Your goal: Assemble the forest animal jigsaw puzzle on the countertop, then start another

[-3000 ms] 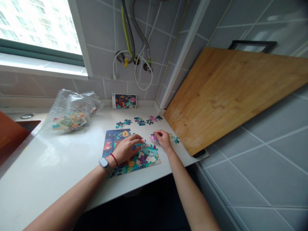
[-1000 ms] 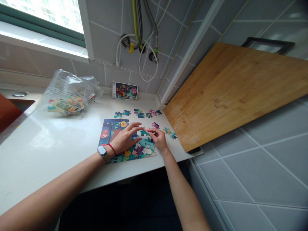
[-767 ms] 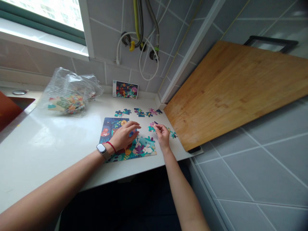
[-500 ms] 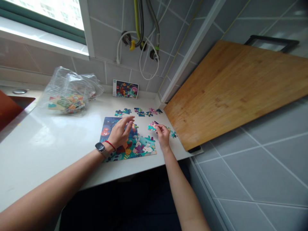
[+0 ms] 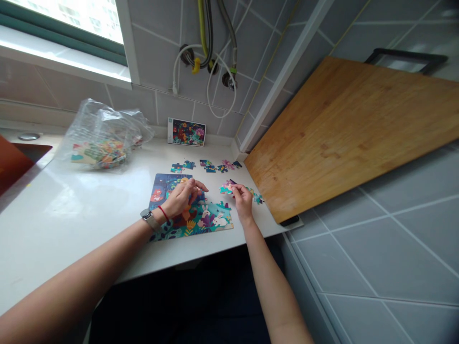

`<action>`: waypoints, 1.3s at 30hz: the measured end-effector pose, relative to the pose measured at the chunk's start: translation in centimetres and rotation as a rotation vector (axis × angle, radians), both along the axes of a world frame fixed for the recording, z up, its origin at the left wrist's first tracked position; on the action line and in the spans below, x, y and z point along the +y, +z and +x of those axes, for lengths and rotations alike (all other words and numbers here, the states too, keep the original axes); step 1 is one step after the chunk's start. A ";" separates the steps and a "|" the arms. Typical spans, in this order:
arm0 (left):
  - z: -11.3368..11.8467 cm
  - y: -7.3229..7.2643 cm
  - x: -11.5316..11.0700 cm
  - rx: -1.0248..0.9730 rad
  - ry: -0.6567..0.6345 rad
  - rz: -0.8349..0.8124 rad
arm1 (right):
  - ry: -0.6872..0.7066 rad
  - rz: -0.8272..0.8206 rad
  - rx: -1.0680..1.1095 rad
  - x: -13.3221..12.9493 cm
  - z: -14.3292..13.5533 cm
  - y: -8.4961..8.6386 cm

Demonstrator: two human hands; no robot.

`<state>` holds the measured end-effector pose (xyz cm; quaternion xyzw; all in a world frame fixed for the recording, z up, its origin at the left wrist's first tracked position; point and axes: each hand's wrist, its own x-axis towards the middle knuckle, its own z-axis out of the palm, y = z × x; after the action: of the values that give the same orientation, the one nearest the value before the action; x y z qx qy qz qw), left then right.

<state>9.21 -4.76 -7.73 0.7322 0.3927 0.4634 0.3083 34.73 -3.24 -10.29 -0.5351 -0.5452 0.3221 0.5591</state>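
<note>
The left hand (image 5: 181, 198) covers part of the puzzle (image 5: 212, 224), its fingers loosely bent; whether they grip or press anything cannot be told. The right hand (image 5: 243, 203) pinches a pink and teal piece (image 5: 225, 188), partly hidden by its fingers. An orange object (image 5: 12, 165) is cut off at the left edge. A clear plastic bag (image 5: 103, 126) contains jumbled colourful pieces, hard to make out singly. The puzzle lies flat on the bench (image 5: 89, 210), part-built, showing white rabbits on teal.

a single head-worn view faces forward and down, near above the white counter (image 5: 89, 210).
</note>
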 end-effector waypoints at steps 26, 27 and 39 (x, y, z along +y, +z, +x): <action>0.1 -2.9 0.6 0.443 -0.127 0.186 | 0.234 0.032 -0.206 -0.8 -0.5 0.5; 0.1 -3.2 0.5 0.457 -0.120 0.178 | 0.237 0.024 -0.207 -0.8 -0.5 0.5; 0.2 -3.7 0.1 0.494 -0.123 0.181 | 0.221 -0.032 -0.237 0.3 -0.4 -0.7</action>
<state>9.41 -4.63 -11.44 0.8700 0.3678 0.2844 0.1640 34.33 -2.91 -10.96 -0.5149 -0.6576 0.3250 0.4436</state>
